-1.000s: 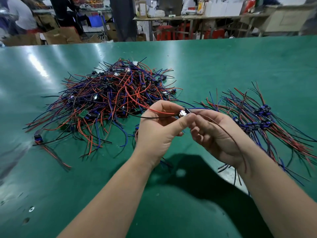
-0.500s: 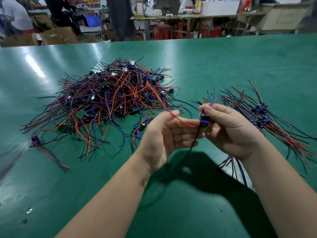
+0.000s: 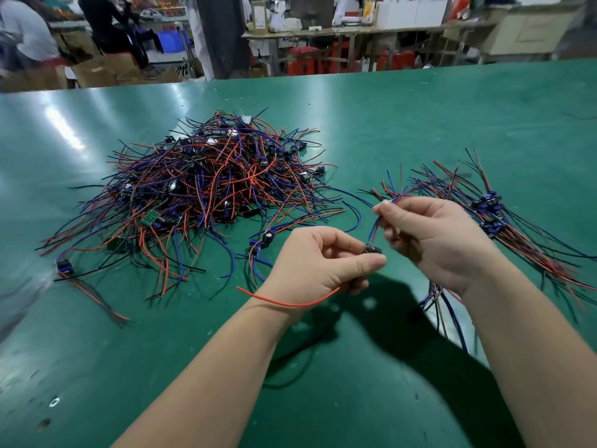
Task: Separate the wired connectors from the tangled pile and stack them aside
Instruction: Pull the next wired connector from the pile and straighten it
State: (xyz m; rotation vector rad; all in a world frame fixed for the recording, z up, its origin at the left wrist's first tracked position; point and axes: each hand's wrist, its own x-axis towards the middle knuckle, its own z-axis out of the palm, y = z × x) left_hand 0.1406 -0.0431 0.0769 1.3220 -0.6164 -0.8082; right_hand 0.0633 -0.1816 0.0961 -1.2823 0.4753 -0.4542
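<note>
A tangled pile (image 3: 206, 185) of red, blue and black wired connectors lies on the green table (image 3: 420, 124) to the left of centre. A sorted stack (image 3: 491, 211) of connectors lies at the right, wires fanned out. My left hand (image 3: 319, 263) pinches a small dark connector (image 3: 371, 248) between thumb and fingers; its red wire (image 3: 290, 302) trails over my wrist. My right hand (image 3: 433, 240) pinches the connector's blue wire (image 3: 376, 223) above it. Both hands hover over the table between pile and stack.
A lone connector (image 3: 64, 266) with wires lies at the pile's left edge, another pair (image 3: 263, 240) near my left hand. More sorted wires (image 3: 445, 305) lie under my right wrist. Beyond the table's far edge are workbenches, red stools and people.
The connector passed from my right hand's grip to my left hand. My right hand now holds the blue wire, and the red wire hangs across my left wrist.
</note>
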